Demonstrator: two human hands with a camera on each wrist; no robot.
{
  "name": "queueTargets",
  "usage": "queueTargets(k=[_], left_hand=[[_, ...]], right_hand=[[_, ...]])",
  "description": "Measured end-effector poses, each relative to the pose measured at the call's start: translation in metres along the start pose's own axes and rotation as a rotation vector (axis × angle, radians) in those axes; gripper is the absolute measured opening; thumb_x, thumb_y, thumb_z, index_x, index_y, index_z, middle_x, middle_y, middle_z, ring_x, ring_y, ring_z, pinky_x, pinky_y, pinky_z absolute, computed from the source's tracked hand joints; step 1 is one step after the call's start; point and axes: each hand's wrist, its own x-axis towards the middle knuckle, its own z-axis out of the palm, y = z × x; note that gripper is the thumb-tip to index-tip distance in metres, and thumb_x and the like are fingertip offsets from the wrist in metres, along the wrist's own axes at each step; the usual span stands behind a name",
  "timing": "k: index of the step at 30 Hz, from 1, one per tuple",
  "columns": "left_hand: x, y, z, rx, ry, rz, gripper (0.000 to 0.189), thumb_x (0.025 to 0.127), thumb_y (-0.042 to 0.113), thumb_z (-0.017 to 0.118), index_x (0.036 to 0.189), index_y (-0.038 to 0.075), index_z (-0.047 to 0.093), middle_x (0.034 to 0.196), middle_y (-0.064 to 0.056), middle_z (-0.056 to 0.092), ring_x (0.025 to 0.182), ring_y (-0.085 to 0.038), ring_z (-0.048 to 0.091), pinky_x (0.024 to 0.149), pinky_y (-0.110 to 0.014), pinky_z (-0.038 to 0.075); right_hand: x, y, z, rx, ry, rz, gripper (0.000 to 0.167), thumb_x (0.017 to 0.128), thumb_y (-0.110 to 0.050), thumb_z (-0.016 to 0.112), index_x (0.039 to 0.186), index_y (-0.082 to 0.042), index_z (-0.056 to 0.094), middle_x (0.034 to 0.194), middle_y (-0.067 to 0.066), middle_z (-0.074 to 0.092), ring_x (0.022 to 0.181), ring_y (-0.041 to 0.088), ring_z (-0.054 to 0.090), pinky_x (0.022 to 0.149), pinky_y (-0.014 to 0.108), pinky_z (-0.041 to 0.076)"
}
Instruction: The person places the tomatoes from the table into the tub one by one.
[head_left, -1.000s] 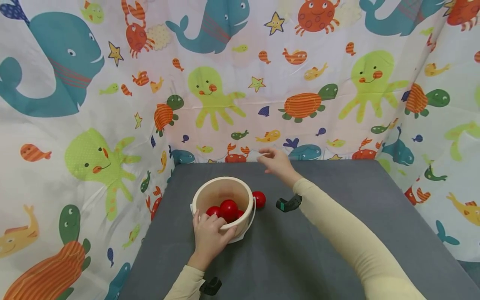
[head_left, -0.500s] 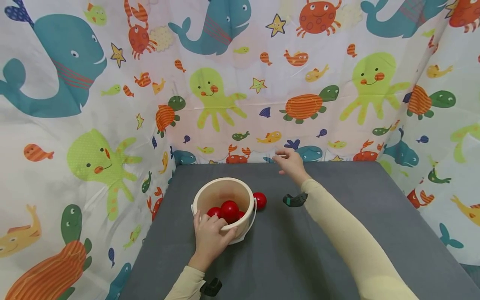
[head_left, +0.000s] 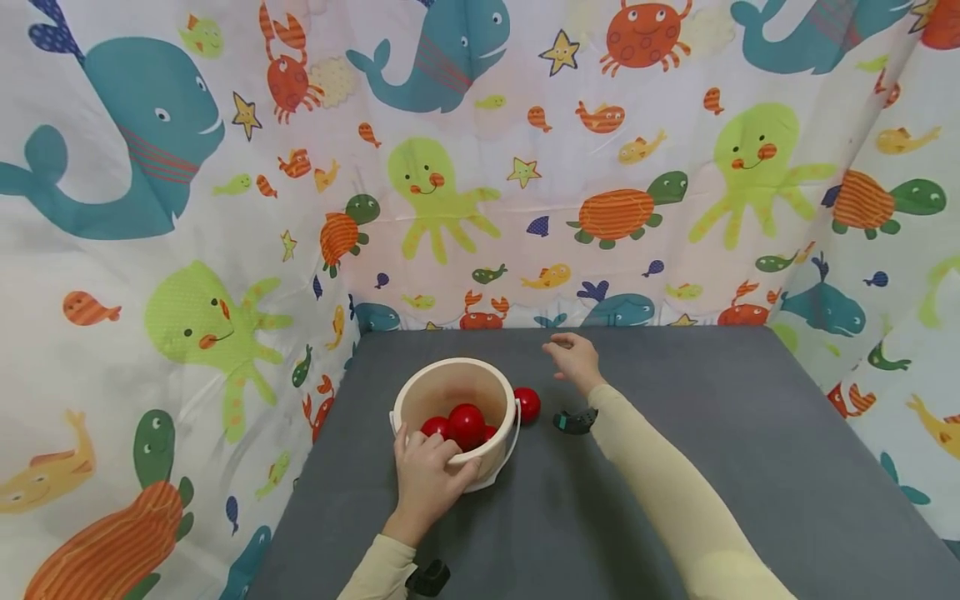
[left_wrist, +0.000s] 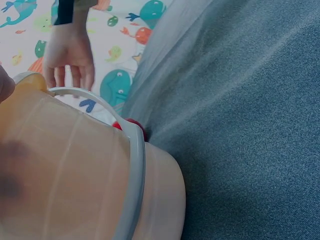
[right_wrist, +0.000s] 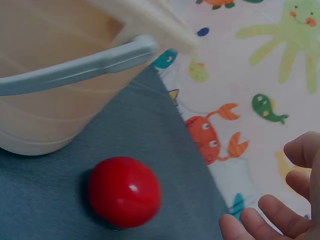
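A cream bucket (head_left: 431, 392) with a white handle (left_wrist: 131, 165) stands at the left of the table, holding several red balls (head_left: 467, 427). My left hand (head_left: 426, 479) grips its near rim, with the fingers curled over the edge. Just outside the bucket, on its right, one more red ball (head_left: 528, 405) (right_wrist: 124, 192) lies on the table. My right hand (head_left: 576, 364) hovers behind and to the right of that ball, fingers loosely bent and apart, with nothing in them. In the right wrist view its fingers (right_wrist: 267, 217) are clear of the ball.
The dark grey table (head_left: 697, 442) extends to the right of the bucket. White cloth (head_left: 517, 242) printed with sea animals rises behind the table and along both sides. A black band (head_left: 575, 422) is on the right wrist and another (head_left: 429, 577) on the left.
My right hand first shifts right, then comes down and nearer to the loose ball. My left hand stays on the bucket rim, and the head view shifts slightly.
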Motion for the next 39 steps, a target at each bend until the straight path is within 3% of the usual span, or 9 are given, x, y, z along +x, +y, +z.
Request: queueTargets(k=[6, 15, 24, 29, 39], left_hand=[[-0.002, -0.002, 0.002, 0.009, -0.007, 0.006, 0.020, 0.074, 0.034, 0.083, 0.067, 0.022, 0.069, 0.070, 0.002, 0.067, 0.075, -0.024, 0.057, 0.103, -0.078, 0.040], [0.000, -0.002, 0.002, 0.008, -0.017, 0.002, 0.021, 0.075, 0.037, 0.082, 0.068, 0.021, 0.070, 0.070, 0.000, 0.068, 0.076, -0.024, 0.057, 0.103, -0.078, 0.040], [-0.001, -0.005, 0.001, 0.027, -0.032, -0.005, 0.021, 0.075, 0.037, 0.081, 0.069, 0.021, 0.071, 0.071, 0.000, 0.069, 0.077, -0.023, 0.058, 0.104, -0.077, 0.041], [0.001, -0.004, 0.000, 0.020, -0.033, -0.006, 0.020, 0.075, 0.037, 0.082, 0.070, 0.021, 0.072, 0.072, 0.000, 0.069, 0.077, -0.023, 0.058, 0.104, -0.077, 0.040], [0.002, -0.003, -0.001, 0.017, -0.022, 0.001, 0.020, 0.073, 0.036, 0.084, 0.070, 0.020, 0.073, 0.072, 0.000, 0.070, 0.077, -0.024, 0.059, 0.103, -0.077, 0.041]], right_hand=[[0.001, 0.024, 0.016, 0.002, -0.005, 0.029, 0.050, 0.103, -0.030, 0.065, 0.146, -0.004, 0.060, 0.146, 0.022, 0.062, 0.135, 0.039, 0.058, 0.090, 0.045, 0.063], [0.000, 0.044, 0.030, 0.007, 0.001, 0.047, 0.051, 0.101, -0.028, 0.067, 0.145, -0.003, 0.060, 0.146, 0.024, 0.061, 0.135, 0.040, 0.058, 0.087, 0.045, 0.064], [-0.001, 0.063, 0.048, -0.037, -0.005, 0.094, 0.056, 0.100, -0.031, 0.068, 0.148, -0.005, 0.058, 0.147, 0.026, 0.060, 0.124, 0.040, 0.063, 0.087, 0.044, 0.064], [-0.004, 0.075, 0.062, 0.003, 0.011, 0.138, 0.055, 0.098, -0.028, 0.069, 0.147, -0.006, 0.059, 0.146, 0.028, 0.059, 0.122, 0.041, 0.065, 0.088, 0.046, 0.064], [-0.014, 0.076, 0.078, 0.057, 0.033, 0.155, 0.056, 0.097, -0.027, 0.072, 0.149, -0.009, 0.059, 0.149, 0.026, 0.057, 0.127, 0.042, 0.062, 0.094, 0.048, 0.062]])
